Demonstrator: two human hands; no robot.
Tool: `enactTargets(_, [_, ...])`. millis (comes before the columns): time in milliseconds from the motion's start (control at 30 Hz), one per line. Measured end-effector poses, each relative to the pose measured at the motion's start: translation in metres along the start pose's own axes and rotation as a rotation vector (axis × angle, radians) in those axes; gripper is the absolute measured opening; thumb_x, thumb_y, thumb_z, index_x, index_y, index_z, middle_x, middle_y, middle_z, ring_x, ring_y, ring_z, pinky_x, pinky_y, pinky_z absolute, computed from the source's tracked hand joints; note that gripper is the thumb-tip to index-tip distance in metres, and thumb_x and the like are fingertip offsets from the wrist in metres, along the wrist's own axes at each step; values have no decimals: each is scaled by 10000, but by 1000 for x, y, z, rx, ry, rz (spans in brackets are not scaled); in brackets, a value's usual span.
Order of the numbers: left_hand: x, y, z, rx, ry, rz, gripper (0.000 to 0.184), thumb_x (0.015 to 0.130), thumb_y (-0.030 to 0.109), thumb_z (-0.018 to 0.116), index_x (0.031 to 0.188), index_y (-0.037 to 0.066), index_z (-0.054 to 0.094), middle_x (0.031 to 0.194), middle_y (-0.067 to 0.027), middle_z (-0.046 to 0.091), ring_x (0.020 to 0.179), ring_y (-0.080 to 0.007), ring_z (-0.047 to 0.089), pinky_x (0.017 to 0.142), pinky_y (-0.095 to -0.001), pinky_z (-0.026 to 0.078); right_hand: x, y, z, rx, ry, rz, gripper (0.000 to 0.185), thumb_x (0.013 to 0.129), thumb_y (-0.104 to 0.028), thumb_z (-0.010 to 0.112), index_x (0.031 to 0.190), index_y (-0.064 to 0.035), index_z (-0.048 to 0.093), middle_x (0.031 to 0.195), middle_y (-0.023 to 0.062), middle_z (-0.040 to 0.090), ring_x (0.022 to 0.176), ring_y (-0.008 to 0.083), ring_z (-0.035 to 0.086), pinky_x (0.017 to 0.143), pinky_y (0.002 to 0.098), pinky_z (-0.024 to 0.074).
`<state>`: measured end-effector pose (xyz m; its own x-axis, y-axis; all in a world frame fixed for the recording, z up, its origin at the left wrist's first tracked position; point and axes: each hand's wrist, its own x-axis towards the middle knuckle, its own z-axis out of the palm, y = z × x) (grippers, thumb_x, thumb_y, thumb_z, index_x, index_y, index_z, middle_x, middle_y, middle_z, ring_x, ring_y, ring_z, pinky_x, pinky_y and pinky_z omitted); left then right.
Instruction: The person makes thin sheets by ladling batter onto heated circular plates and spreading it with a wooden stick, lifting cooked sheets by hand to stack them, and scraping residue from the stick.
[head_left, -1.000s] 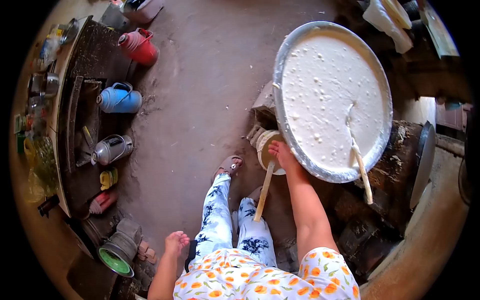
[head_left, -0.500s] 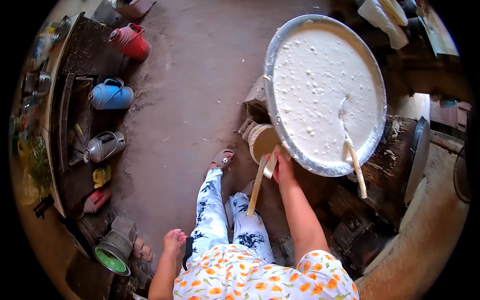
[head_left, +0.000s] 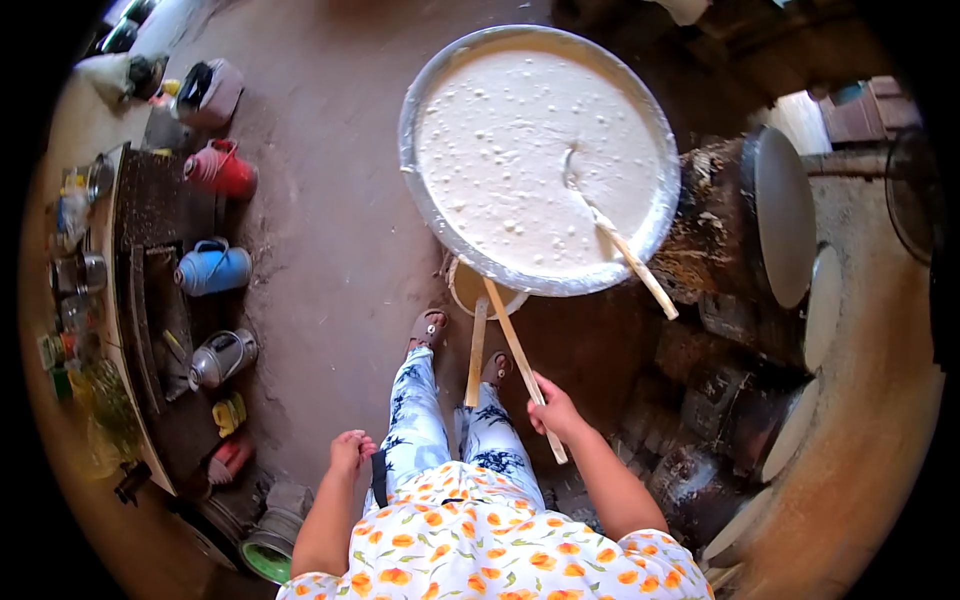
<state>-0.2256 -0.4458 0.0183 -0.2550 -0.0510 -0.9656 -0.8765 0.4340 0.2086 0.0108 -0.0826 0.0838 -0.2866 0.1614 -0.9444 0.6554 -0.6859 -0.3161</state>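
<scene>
Stick (head_left: 514, 345) — gripped in right hand (head_left: 558, 411).

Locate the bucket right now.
Head view, near centre: the bucket is partly hidden by the near rim of the basin, just ahead of the shoes. The right hand's stick points towards it.

Long pale wooden stick (head_left: 515, 345): far end hidden beneath the round grey metal basin (head_left: 600, 279).
Cream round bucket (head_left: 465, 290): mostly covered by that basin.
Pale wooden handle (head_left: 636, 263): far end sunk in lumpy white batter (head_left: 510, 150).
Small left-hand goods (head_left: 78, 272): too blurred to name.
</scene>
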Motion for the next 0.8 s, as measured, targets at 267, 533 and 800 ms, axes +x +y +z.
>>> enactTargets(267, [-78,93,138,39,-507,156,292,878,138,614,1138,19,559,1011,-102,627,868,-180,629,750,-301,527,-102,59,-12,-1086,652,-841,600,751,45,565,1237,-308,557,722,68,457,665,264,557,553,387,477])
enactTargets(533, [-172,63,256,197,-990,171,401,864,139,641,1235,48,520,1109,-75,612,989,-183,600,814,-299,506,-142,67,-39,-1082,797,-1111,542,781,-29,583,1241,-315,566,731,44,441,629,214,537,509,331,475])
enactTargets(800, [-189,-1,304,166,-942,51,293,916,211,571,1168,62,574,1034,-68,627,908,-169,603,785,-313,510,-155,90,-74,-1103,784,-1185,524,774,-44,578,1234,-295,573,739,46,457,619,212,547,507,327,478])
